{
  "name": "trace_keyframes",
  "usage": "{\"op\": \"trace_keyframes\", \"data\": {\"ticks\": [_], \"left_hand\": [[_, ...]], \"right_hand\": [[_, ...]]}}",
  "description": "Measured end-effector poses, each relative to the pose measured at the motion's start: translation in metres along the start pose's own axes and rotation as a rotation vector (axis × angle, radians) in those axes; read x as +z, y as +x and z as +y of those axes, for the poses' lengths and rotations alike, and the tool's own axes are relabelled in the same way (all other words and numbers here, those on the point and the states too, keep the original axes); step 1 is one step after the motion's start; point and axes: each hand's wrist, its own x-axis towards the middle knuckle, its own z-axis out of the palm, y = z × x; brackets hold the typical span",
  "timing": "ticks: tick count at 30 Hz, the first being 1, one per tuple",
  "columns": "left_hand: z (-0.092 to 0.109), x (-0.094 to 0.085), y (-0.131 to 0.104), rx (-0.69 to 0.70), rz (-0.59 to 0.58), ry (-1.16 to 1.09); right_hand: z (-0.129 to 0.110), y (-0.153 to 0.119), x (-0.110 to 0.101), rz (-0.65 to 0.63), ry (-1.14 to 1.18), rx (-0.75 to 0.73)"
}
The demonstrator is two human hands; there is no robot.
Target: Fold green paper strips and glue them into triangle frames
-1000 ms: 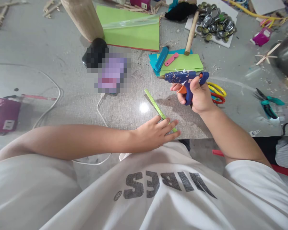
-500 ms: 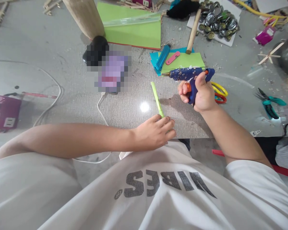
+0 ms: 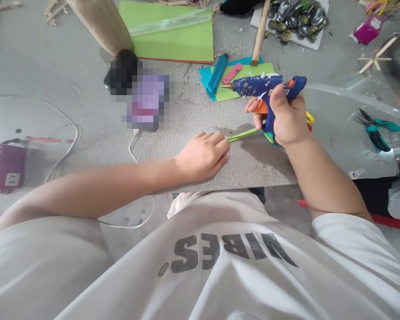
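Note:
My right hand (image 3: 291,118) is wrapped round the handle of a blue hot glue gun (image 3: 260,86), its fingers at the orange trigger. The gun's metal nozzle points left, above coloured paper. My left hand (image 3: 203,155) is closed near the table's front edge, palm down, with one end of a light green paper strip (image 3: 242,134) at its fingertips. From there the strip runs right towards the gun's handle, where its far end passes partly out of sight by my right hand. Just behind my right hand, yellow and red handles (image 3: 310,118) show in part.
Beyond the gun lie green paper (image 3: 263,73), a blue cutter (image 3: 217,76) and a pink one (image 3: 232,74). A hammer's wooden handle (image 3: 260,35) is near bottle caps (image 3: 300,20). Pliers (image 3: 376,131) lie right; a blurred phone (image 3: 148,98) with white cable, left.
My left hand has moved left and away from me, and the green strip has swung from pointing forward to pointing right. The glue gun has risen slightly. The view has shifted a little.

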Motion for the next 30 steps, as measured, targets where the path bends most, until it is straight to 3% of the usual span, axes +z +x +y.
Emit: {"op": "trace_keyframes", "data": {"ticks": [4,8,12,17,23,28,30], "left_hand": [[-0.016,0.001,0.006,-0.115,0.087,-0.041],[-0.023,0.001,0.008,-0.175,0.056,0.016],[-0.025,0.000,0.008,-0.182,0.044,0.059],[-0.029,-0.002,0.007,-0.169,0.015,0.109],[-0.035,-0.002,0.008,-0.189,0.026,0.036],[-0.045,0.001,0.011,-0.283,0.057,-0.079],[-0.047,0.001,0.012,-0.326,0.057,-0.122]], "right_hand": [[-0.012,0.000,-0.004,0.044,0.002,-0.088],[-0.021,0.000,-0.004,0.172,-0.011,-0.174],[-0.020,0.003,-0.009,0.192,-0.018,-0.190],[-0.020,0.005,-0.024,0.072,0.051,-0.217],[-0.031,-0.001,-0.038,-0.110,-0.027,-0.188],[-0.036,-0.013,-0.034,-0.191,-0.201,-0.148],[-0.035,-0.017,-0.027,-0.160,-0.211,-0.137]]}}
